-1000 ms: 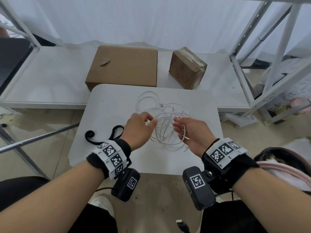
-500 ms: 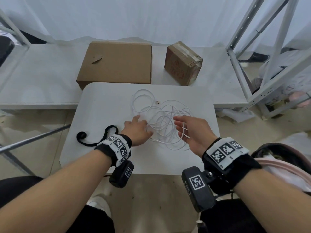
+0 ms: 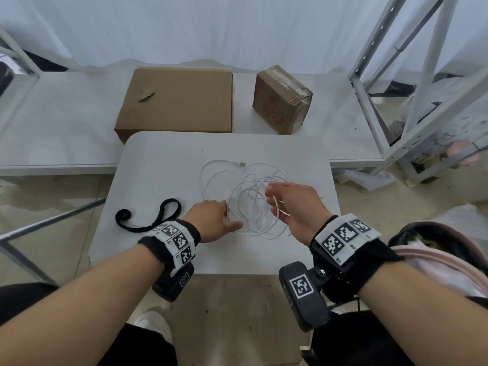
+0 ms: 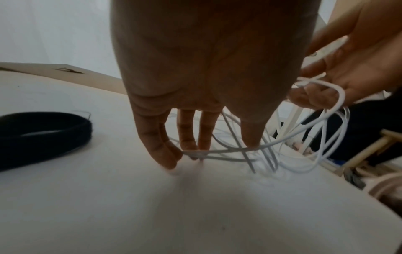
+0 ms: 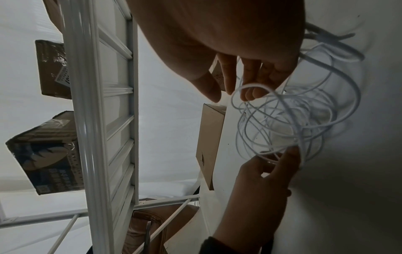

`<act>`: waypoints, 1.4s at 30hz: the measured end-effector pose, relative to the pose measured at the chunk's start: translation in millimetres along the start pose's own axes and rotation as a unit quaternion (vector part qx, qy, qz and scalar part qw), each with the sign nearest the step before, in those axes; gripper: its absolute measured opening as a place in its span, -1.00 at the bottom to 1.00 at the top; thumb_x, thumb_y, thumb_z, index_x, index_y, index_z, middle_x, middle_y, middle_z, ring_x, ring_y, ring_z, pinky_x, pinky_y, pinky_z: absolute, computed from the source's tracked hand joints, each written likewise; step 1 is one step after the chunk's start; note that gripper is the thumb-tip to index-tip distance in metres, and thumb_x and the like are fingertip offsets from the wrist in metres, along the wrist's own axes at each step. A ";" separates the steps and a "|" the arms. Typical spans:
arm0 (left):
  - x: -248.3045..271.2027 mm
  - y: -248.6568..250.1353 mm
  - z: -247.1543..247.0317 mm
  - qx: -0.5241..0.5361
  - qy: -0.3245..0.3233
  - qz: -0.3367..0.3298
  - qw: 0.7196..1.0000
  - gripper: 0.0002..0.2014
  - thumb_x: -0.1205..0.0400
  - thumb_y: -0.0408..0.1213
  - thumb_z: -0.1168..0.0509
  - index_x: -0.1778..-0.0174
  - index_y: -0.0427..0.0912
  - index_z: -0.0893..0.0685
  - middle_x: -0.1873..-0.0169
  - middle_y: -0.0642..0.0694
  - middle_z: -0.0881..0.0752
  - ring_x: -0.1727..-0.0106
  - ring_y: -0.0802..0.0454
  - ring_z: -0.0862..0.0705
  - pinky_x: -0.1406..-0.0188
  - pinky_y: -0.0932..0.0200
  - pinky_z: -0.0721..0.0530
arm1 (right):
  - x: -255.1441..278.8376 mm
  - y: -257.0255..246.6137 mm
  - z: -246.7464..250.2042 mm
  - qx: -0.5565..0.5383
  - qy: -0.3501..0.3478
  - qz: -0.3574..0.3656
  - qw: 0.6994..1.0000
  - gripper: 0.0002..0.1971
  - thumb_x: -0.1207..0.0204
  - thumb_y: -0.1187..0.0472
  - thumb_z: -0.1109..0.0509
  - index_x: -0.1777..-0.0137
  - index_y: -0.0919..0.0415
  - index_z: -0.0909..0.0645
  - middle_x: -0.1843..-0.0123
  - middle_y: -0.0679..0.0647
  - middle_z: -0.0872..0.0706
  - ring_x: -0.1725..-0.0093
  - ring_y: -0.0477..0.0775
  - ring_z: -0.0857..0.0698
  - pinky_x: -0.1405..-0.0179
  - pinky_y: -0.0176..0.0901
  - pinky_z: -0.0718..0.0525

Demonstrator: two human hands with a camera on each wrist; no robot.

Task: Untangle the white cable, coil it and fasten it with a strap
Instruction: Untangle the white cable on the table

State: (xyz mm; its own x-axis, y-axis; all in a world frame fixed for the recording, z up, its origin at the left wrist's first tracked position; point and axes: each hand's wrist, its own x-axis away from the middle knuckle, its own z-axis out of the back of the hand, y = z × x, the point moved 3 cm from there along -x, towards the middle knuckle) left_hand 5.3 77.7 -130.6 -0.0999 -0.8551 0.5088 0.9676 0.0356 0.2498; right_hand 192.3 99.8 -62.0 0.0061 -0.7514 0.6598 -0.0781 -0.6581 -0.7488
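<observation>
The tangled white cable (image 3: 250, 204) lies in loose loops on the white table (image 3: 158, 167), its plug (image 3: 240, 164) at the far side. My left hand (image 3: 227, 220) points down at the tangle's left edge. In the left wrist view this left hand (image 4: 206, 153) pinches a strand against the tabletop. My right hand (image 3: 269, 196) hovers over the tangle's right side. A raised loop (image 5: 250, 86) hooks over the curled lower fingers of the right hand (image 5: 232, 96). The black strap (image 3: 148, 220) lies curled on the table to the left.
A flat cardboard box (image 3: 179, 99) and a small taped box (image 3: 282, 99) sit on a low white shelf (image 3: 52, 122) beyond the table. A white metal rack (image 3: 396, 101) stands to the right. Bare floor surrounds the table.
My left hand came down from the lifted bundle to the tabletop and now pinches a strand at the tangle's left edge. The cable has sunk onto the table; the right hand has barely moved.
</observation>
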 end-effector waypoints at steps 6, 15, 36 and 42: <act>10.7 1.7 19.8 0.182 0.031 0.021 0.983 -0.65 -0.73 0.01 -0.28 0.29 -0.08 -0.73 0.41 -0.01 -0.65 0.29 0.01 -0.63 0.38 0.16 -0.46 | -1.3 0.6 0.2 0.018 -0.003 0.009 1.000 -0.75 -0.48 0.41 -0.54 -0.11 0.25 -0.63 0.03 0.17 -0.71 0.04 0.09 -0.66 -0.07 -0.06 -0.68; 40.0 16.9 66.3 0.503 0.136 -0.039 0.853 -0.48 -0.73 0.12 -0.23 0.07 -0.38 -0.66 0.19 -0.18 -0.70 0.11 -0.02 -0.74 -0.22 -0.12 -0.75 | 0.5 2.5 -11.7 0.058 -0.068 0.003 0.996 -0.47 -0.36 0.18 -0.69 -0.29 0.22 -0.58 -0.02 0.16 -0.75 0.08 0.16 -0.71 0.07 -0.08 -0.66; 57.3 -20.8 88.7 0.182 0.246 0.030 0.952 -0.66 -0.65 -0.05 -0.38 -0.35 0.04 -0.69 -0.42 -0.20 -0.53 -0.34 -0.17 -0.61 -0.44 0.01 -0.45 | 13.9 -62.5 0.8 -0.095 -0.042 0.138 0.985 -0.87 -0.77 0.26 -0.21 -0.20 0.25 -0.55 0.06 0.10 -0.86 0.57 -0.15 -0.34 0.65 -0.39 -0.31; 56.1 -16.2 85.4 0.085 0.210 0.038 0.973 -0.44 -0.68 0.02 -0.33 -0.62 0.10 -0.42 -0.58 -0.16 -0.42 -0.40 -0.25 -0.59 -0.42 -0.13 -0.51 | 23.8 -71.9 -4.0 -0.090 -0.080 0.173 0.978 -0.72 -0.79 0.18 -0.18 -0.31 0.37 -0.56 0.12 0.08 -0.85 0.57 -0.10 -0.26 0.53 -0.33 -0.34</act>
State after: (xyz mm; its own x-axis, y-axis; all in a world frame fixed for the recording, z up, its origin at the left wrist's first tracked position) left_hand -35.7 73.3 -35.8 0.1078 -0.9814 0.1586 0.9124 0.1610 0.3764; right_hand 194.0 129.5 7.8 0.1025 -0.9348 0.3402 -0.2763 -0.3553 -0.8930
